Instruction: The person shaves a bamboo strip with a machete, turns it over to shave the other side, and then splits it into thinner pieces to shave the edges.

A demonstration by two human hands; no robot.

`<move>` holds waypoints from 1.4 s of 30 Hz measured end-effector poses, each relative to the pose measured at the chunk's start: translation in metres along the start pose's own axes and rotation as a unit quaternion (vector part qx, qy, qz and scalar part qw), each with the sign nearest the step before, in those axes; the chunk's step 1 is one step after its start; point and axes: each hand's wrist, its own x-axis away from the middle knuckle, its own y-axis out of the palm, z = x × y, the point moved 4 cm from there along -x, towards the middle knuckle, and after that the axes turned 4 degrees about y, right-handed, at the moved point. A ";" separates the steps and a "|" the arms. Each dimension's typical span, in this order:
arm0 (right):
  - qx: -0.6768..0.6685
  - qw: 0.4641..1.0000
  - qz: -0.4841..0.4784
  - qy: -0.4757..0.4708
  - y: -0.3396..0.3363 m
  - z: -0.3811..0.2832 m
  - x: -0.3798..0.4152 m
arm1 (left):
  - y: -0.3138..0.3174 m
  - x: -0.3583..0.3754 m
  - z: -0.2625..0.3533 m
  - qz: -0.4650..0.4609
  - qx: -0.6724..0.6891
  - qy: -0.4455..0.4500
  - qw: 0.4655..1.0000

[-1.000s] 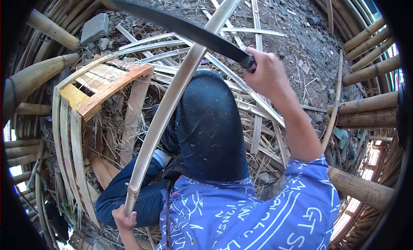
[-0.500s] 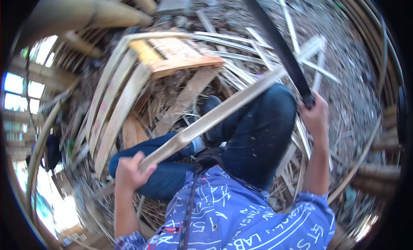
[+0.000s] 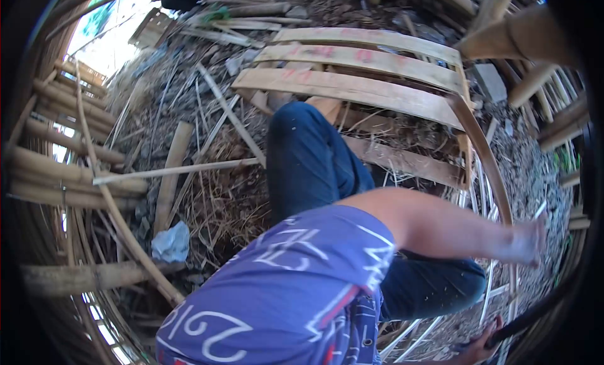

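Observation:
My left arm reaches across to the right side of the view. My left hand (image 3: 528,241), blurred, is closed at a long split bamboo strip (image 3: 481,142), its fingers partly hidden. The strip curves up from the hand to the near corner of a slatted wooden pallet (image 3: 340,83). Low at the right, my right hand (image 3: 483,345) grips the dark handle of a machete (image 3: 535,313). The blade runs up and right into the dark edge of the view.
Thin bamboo strips (image 3: 182,170) and shavings litter the ground around my bent legs (image 3: 308,157). A pale crumpled bag (image 3: 170,242) lies at the left. Bamboo poles (image 3: 78,179) line the left side, and a grey block (image 3: 490,82) sits at upper right.
The view has swung left, bringing the pallet to the top centre. My left arm now crosses in front of me, with the strip swung round toward the pallet. The machete sits lower in view.

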 end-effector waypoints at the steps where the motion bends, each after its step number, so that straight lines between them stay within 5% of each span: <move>1: -0.010 1.000 0.003 0.003 -0.002 0.001 0.001 | -0.008 0.016 0.006 0.001 -0.003 -0.012 1.000; 3: -0.029 1.000 0.005 0.011 0.003 -0.008 0.007 | -0.077 0.080 0.048 0.087 -0.029 0.110 0.990; 5: -0.041 0.999 -0.003 0.015 0.014 -0.015 0.010 | -0.138 0.147 0.043 0.079 0.014 0.105 0.991; 8: -0.056 0.998 -0.021 0.017 0.031 -0.025 0.007 | -0.231 0.273 -0.008 0.244 0.105 -0.046 0.963; 10: -0.066 0.997 -0.034 0.015 0.045 -0.033 0.005 | -0.304 0.359 -0.035 0.284 -0.091 -0.183 0.937; 12: -0.076 0.996 -0.051 0.008 0.060 -0.043 0.001 | -0.340 0.455 -0.056 0.319 -0.161 -0.391 0.848; 14: -0.084 0.994 -0.072 -0.002 0.077 -0.054 -0.002 | -0.332 0.558 -0.063 0.347 -0.020 -0.645 0.681; 15: -0.087 0.993 -0.082 -0.006 0.085 -0.058 -0.002 | -0.311 0.615 -0.066 0.350 0.029 -0.686 0.637; 17: -0.094 0.991 -0.093 -0.014 0.094 -0.066 -0.005 | -0.237 0.715 -0.065 0.208 0.039 -0.803 0.556; 19: -0.096 0.990 -0.100 -0.019 0.097 -0.077 -0.006 | -0.184 0.738 -0.041 0.183 0.154 -0.886 0.396; 24: -0.103 0.989 -0.102 -0.027 0.097 -0.086 -0.008 | -0.103 0.769 -0.050 0.240 0.149 -0.882 0.377; 32: -0.122 0.986 -0.111 -0.023 0.091 -0.089 -0.004 | -0.101 0.778 -0.057 0.346 0.199 -0.829 0.391; 35: -0.132 0.983 -0.125 -0.018 0.099 -0.086 -0.001 | -0.143 0.768 -0.034 0.388 0.180 -0.763 0.485; 38: -0.138 0.980 -0.141 -0.011 0.104 -0.085 0.003 | -0.177 0.771 -0.005 0.420 0.135 -0.775 0.453; 42: -0.155 0.974 -0.163 -0.011 0.118 -0.088 0.010 | -0.206 0.751 0.018 0.594 0.253 -0.675 0.358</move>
